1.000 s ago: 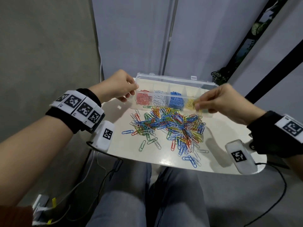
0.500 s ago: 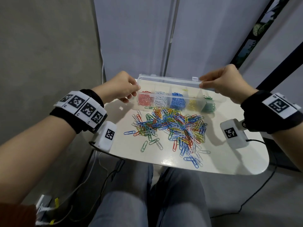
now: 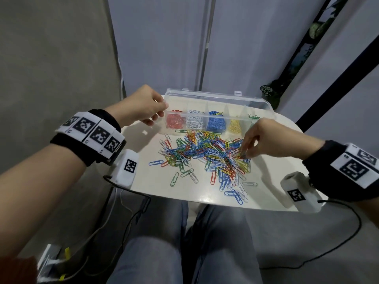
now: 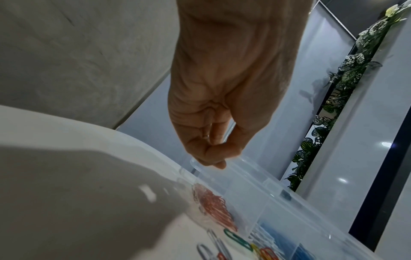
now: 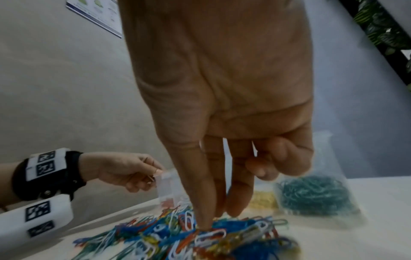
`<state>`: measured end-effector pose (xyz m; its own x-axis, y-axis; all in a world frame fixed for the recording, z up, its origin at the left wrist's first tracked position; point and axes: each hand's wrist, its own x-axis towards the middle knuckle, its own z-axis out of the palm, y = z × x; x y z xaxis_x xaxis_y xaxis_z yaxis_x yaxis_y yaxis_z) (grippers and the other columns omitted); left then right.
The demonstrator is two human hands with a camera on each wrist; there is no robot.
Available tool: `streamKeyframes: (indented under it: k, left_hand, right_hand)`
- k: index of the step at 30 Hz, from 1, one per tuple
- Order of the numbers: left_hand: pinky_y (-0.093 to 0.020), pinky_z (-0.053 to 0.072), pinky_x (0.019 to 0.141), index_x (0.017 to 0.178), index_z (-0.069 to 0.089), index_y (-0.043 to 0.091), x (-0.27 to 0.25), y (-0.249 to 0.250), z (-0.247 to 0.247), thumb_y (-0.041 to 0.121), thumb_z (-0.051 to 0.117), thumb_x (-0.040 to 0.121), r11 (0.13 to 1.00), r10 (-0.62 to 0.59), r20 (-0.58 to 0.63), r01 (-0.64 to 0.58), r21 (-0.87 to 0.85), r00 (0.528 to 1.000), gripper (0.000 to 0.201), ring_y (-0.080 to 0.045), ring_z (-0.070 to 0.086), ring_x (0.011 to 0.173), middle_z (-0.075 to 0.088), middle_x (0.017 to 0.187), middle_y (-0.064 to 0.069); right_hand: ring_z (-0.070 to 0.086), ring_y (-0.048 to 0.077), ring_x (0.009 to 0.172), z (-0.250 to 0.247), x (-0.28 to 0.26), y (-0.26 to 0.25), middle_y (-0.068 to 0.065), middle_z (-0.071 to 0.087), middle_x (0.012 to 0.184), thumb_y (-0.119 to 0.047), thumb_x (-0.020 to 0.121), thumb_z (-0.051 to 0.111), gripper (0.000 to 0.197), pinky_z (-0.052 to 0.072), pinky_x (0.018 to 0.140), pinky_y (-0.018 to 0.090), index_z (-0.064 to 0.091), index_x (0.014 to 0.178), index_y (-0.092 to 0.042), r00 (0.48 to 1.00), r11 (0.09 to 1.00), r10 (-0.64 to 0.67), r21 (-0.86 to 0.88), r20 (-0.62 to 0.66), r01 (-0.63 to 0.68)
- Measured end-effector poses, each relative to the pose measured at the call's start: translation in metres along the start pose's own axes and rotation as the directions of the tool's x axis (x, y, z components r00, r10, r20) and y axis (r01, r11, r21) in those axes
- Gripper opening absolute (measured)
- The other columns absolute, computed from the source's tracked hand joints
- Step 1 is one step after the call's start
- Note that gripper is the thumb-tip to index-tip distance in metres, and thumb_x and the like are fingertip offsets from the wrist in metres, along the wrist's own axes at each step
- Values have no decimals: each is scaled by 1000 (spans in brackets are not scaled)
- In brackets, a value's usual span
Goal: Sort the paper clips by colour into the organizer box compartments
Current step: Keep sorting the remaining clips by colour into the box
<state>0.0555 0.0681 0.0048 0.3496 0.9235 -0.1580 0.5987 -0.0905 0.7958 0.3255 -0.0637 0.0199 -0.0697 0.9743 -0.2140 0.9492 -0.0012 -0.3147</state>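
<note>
Step in hand: pick phase of the sort. Right hand [image 3: 266, 140] is down at the right edge of the mixed paper-clip pile [image 3: 207, 154] on the white table [image 3: 155, 189], fingers extended downward, thumb and index tips touching the clips. Right wrist view shows the tips [image 5: 203, 223] buried among blue and white clips; whether a clip is actually pinched — cannot tell, blur plus the fingers hide it.

Left hand [image 3: 141, 107] is at the left end of the clear organizer box [image 3: 264, 104], thumb and fingers pinching the corner of the box rim/lid edge [image 4: 200, 167]; reads as steadying the box.

Box sits at the far side of the table, just behind the pile, lid open and leaning back. Compartments L to R: red clips [image 3: 174, 121], white [image 3: 194, 121], blue [image 3: 216, 124], yellow [image 3: 235, 126], green [image 5: 311, 195] at the far right end, partly hidden by the right hand in the head view.

Progress (est.): well under way, each compartment holds a batch, but a large mixed pile remains, plus strays toward the near edge of the table.

Next move calls for: isolate one clip (or same-colour few) from the tangle — clips interlock, so neighbours of other colours may ride along. Lift, check colour, carry to the matching compartment, release low enough that it stays inside the divider.
</note>
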Motion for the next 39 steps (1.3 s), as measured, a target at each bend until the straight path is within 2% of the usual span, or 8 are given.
streamKeyframes:
  k: [5,10,16,20,25,33,36,39]
  left_hand:
    - [-19,45,37,101,66,-4,1,1,0,17,54,99,1000,-7,-1,7,3,1000,24,-15,47,56,59,74,-7]
    - [-18,44,37,103,65,-3,1,1,0,18,53,99,1000,-10,-3,10,2,1000,24,-15,48,56,60,75,-7]
    - [-19,44,37,102,65,-4,2,0,0,17,53,99,1000,-10,0,10,-1,1000,24,-15,47,55,60,75,-7]
    - [-19,44,37,101,65,-5,2,0,0,17,53,99,1000,-3,2,3,-6,1000,25,-15,47,55,59,74,-7]
    - [-19,44,37,100,65,-5,3,-1,-1,17,54,99,1000,2,6,-2,-12,1000,25,-15,47,55,59,74,-7]
    - [-19,43,37,101,65,-4,4,-3,-1,18,54,99,1000,5,8,-5,-19,1000,25,-14,47,55,59,72,-6]
    - [-19,43,37,101,65,-5,4,-3,-1,17,54,99,1000,6,8,-6,-21,1000,26,-14,47,55,59,72,-6]
    - [-19,44,37,101,65,-7,4,-3,-1,17,54,99,1000,7,9,-7,-21,1000,26,-14,47,55,58,72,-7]
  right_hand:
    - [60,12,64,12,-6,-2,-2,71,71,-15,63,87,22,50,69,29,77,82,-12,996,1000,9,-18,90,-8]
    - [62,20,68,21,-8,-2,-1,68,71,-21,58,89,30,52,69,36,69,79,-16,997,997,-10,-73,78,16]
    - [55,12,59,24,-9,0,-2,67,67,-8,68,76,9,47,62,28,73,74,-14,999,989,-54,-136,-3,54]
    - [48,0,47,18,-8,5,-2,68,61,0,67,77,13,38,50,13,78,73,-11,999,998,8,60,-39,-6]
    - [38,8,45,6,-5,15,0,61,51,2,69,81,9,33,46,19,78,73,-5,980,883,196,439,-24,-166]
    - [39,6,46,-2,-2,14,2,63,54,2,68,82,13,36,47,18,78,70,-10,977,876,209,450,-36,-171]
    - [42,1,44,-11,0,8,-4,63,49,0,68,82,9,36,46,13,77,73,-5,972,893,182,439,-148,-101]
    - [48,-5,45,-27,9,4,-6,69,60,-1,70,81,12,38,49,6,77,82,-3,905,919,172,394,-390,-4]
